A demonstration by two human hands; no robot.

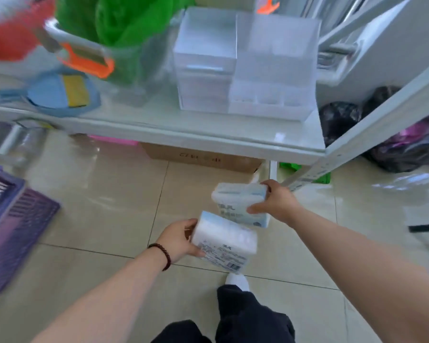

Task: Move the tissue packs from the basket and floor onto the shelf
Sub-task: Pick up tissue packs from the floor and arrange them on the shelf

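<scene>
My left hand (178,238) grips a white tissue pack (224,241) with a printed label, held tilted above the tiled floor. My right hand (276,201) holds a second tissue pack (238,203) with a blue top, just beyond the first. Both packs hang in the air in front of the white shelf (208,137), below its front edge. The purple slatted basket (13,224) stands on the floor at the far left, its inside hidden from view.
On the shelf stand clear plastic drawer boxes (245,68), a clear bin with an orange latch (89,58) holding green items, and a blue dustpan (60,95). A cardboard box (203,158) sits under the shelf. Dark bags (394,144) lie at right. My foot (237,280) is below the packs.
</scene>
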